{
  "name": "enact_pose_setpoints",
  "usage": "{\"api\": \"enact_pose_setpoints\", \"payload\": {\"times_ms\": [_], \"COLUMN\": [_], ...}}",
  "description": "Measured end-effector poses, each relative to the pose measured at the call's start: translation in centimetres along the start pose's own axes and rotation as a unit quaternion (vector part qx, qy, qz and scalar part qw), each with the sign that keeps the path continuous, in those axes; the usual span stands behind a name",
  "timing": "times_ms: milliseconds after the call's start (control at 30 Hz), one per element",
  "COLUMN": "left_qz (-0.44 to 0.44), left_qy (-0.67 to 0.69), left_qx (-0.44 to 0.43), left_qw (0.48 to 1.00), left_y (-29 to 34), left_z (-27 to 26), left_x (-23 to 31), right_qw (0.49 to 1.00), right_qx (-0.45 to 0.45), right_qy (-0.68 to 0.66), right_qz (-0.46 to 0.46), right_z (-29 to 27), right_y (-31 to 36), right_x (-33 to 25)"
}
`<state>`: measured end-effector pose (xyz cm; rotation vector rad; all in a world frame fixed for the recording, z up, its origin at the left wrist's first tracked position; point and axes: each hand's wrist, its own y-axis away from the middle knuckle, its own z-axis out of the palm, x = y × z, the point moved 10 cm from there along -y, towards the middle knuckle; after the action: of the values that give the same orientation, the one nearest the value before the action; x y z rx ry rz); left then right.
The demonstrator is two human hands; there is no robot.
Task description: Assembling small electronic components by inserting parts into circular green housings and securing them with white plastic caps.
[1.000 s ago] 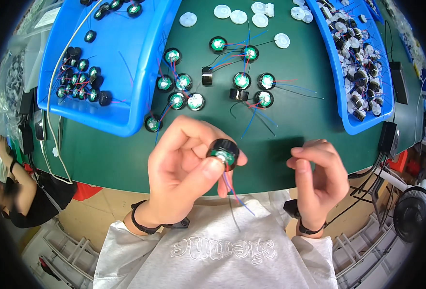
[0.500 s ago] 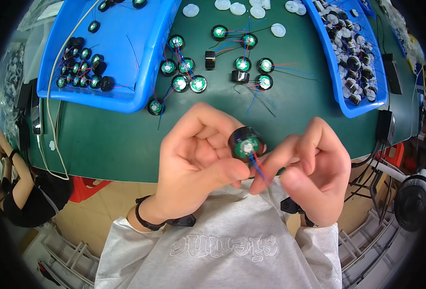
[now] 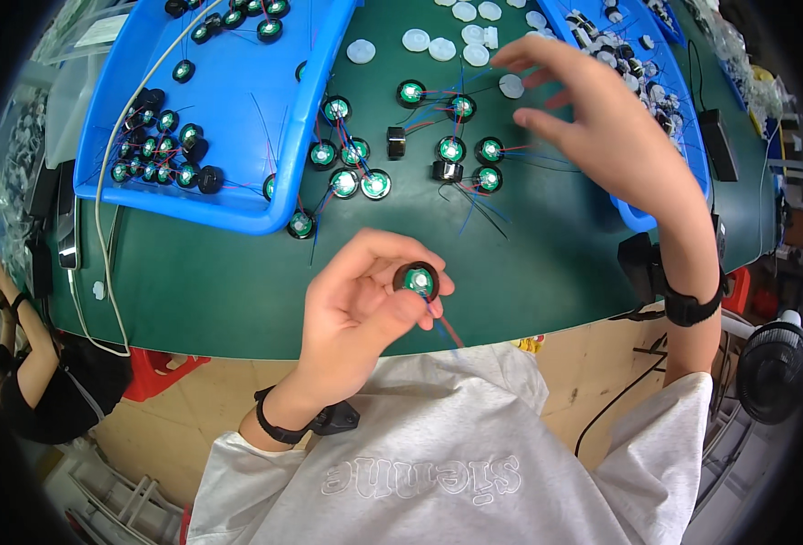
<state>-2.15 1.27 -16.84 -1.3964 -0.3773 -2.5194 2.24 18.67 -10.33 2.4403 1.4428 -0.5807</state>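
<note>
My left hand point(image 3: 351, 304) is closed round a short black cylinder with a round green circuit board point(image 3: 418, 280) on its face, held above the table's near edge. Its red and blue wires hang down past my fingertips. Out to the far right reaches my right hand point(image 3: 597, 118), fingers apart and holding nothing. Closest to its fingertips is a translucent white plastic disc point(image 3: 510, 86) on the table. More white discs point(image 3: 441, 49) lie farther back. Several wired black cylinders point(image 3: 451, 149) of the same kind stand in two loose groups mid-table, some tipped on their sides.
A blue tray point(image 3: 229, 216) at the left holds more wired cylinders. Another blue tray point(image 3: 635, 218) at the right, partly behind my right arm, contains cylinders and white discs. A white cable point(image 3: 104, 236) crosses the left tray. Another person's arm point(image 3: 34, 336) shows at far left.
My right hand has left the cylinder's wires and moved far and right, its fingers spreading. My left hand keeps the cylinder, now slightly lower and left.
</note>
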Motion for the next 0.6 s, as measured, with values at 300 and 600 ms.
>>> {"api": "enact_pose_setpoints", "payload": {"times_ms": [300, 600], "left_qz": [0.041, 0.048], "left_qy": [0.029, 0.035], "left_qx": [-0.065, -0.041], "left_qw": [0.997, 0.997], "left_y": [0.0, 1.2], "left_z": [0.6, 1.6], "left_x": [0.6, 0.4], "right_qw": [0.998, 0.848], "right_qx": [0.043, 0.058], "right_qy": [-0.039, -0.522], "right_qz": [0.012, -0.072], "right_z": [-0.3, -1.6], "right_y": [-0.5, 5.1], "right_x": [1.8, -4.3]}}
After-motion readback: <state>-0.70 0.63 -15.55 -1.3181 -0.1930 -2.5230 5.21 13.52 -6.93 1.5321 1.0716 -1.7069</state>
